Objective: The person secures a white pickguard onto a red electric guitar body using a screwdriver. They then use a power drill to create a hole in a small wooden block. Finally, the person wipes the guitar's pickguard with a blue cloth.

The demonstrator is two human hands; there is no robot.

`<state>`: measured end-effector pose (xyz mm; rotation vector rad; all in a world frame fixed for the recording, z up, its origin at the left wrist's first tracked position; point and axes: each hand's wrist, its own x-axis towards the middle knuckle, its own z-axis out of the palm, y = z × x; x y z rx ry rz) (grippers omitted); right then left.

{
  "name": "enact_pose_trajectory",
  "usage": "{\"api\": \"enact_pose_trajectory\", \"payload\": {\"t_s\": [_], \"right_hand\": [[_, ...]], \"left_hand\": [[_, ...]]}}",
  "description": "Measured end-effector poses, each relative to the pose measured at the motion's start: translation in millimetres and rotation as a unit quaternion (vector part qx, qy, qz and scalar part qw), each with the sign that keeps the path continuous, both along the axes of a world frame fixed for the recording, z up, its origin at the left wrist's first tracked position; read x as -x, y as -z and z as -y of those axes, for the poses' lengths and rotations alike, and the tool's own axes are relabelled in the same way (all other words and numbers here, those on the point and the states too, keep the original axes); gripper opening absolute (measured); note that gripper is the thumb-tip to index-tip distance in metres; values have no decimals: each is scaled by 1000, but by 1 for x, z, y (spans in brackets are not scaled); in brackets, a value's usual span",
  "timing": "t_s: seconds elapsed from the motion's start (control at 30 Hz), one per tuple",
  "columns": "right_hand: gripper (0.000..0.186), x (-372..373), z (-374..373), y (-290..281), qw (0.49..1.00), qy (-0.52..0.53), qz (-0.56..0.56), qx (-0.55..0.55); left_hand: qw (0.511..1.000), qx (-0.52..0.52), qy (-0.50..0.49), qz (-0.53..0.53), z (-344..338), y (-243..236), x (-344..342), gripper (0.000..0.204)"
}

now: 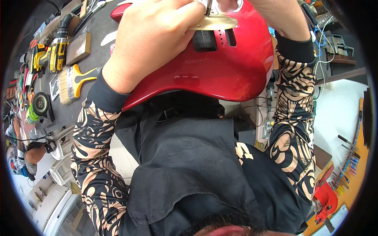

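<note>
A glossy red electric guitar body [236,78] lies in front of me, with dark rectangular cavities and small screw holes in its top. Over its upper part sits a gold-coloured metal plate [216,24]. My left hand [157,35] comes in from the left, fingers curled and closed at the plate's left end. A thin dark metal shaft [208,8], like a screwdriver's, stands upright on the plate. My right hand [275,17] reaches across the upper right. Most of its fingers are cut off by the top edge, so its grip is hidden.
On the dark bench at left lie a yellow-black cordless drill [59,49], a wooden block [79,48] and a wide brush [73,83] with a yellow handle. Another person's arm [35,153] shows far left. Cables and a red clamp [327,198] are at right.
</note>
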<state>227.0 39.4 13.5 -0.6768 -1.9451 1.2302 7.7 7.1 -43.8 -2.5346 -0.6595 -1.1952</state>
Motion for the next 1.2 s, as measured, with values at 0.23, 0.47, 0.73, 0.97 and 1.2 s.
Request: {"api": "enact_pose_trajectory", "payload": {"t_s": [0.23,0.47,0.73,0.97,1.2], "right_hand": [[15,4,1,11,1000,6,-14,-22],[11,-11,3,-18,995,97,-4,8],[13,-29,-21,9,996,61,-48,51],[13,-50,-38,31,991,58,-102,69],[15,-44,-34,31,996,-12,20,91]], "left_hand": [[996,42,-36,-68,14,-13,-3,20],[969,216,-78,-87,27,11,0,42],[930,351,-30,-110,46,-14,-2,62],[924,337,-94,-153,66,-31,27,54],[915,384,-107,60,53,-47,56,24]]}}
